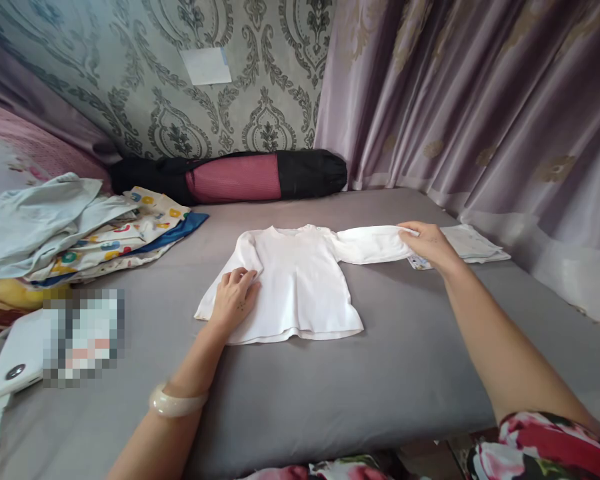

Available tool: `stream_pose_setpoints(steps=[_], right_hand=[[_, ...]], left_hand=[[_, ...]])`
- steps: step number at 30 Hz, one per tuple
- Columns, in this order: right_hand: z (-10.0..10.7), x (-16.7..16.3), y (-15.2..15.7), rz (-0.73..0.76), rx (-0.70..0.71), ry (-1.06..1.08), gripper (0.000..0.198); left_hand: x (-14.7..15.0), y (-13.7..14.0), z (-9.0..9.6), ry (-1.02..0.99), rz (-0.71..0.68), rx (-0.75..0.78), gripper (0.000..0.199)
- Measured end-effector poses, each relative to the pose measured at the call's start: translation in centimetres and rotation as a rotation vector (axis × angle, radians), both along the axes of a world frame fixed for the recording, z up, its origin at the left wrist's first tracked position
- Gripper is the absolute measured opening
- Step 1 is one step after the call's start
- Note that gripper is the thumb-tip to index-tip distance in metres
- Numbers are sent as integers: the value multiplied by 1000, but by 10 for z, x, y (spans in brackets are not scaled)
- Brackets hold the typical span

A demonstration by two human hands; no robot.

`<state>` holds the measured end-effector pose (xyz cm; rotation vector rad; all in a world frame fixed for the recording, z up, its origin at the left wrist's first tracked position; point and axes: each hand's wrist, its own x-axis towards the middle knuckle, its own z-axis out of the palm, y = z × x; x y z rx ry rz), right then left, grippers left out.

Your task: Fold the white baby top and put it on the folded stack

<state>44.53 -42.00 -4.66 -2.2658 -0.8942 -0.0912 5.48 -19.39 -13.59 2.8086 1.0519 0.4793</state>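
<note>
A small white long-sleeved shirt [300, 287] lies spread on the grey sheet, its neckline toward the wall. My left hand [235, 300] rests on the shirt's left side by the folded-down sleeve, fingers slightly bent and apart, pressing the cloth. Out to the right, my right hand [430, 247] pinches the cuff of the other sleeve [373, 245], which is stretched straight sideways. Just behind that hand is a stack of folded white cloth [473, 242], partly hidden by it.
Heaped clothes [105, 230] lie at the left. Nearer are a white device [25, 347] with cables and a blurred-out item [93, 337]. A black and pink rolled bag [235, 177] lies along the wall. Purple curtains [455, 100] hang at the right.
</note>
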Motion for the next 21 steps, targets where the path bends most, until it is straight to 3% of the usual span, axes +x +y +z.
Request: stream_pose_setpoints(steps=[5, 10, 18, 21], right_hand=[[-9, 29, 3, -84, -16, -30, 41], [-15, 41, 2, -94, -193, -135, 41], [-45, 19, -2, -91, -613, -349, 38], [-47, 8, 7, -120, -675, -435, 40]], left_hand=[[-1, 0, -1, -14, -8, 32, 40], [-2, 1, -3, -24, -31, 55, 41], [-2, 2, -6, -48, -38, 86, 39], [-1, 1, -6, -53, -33, 90, 38]])
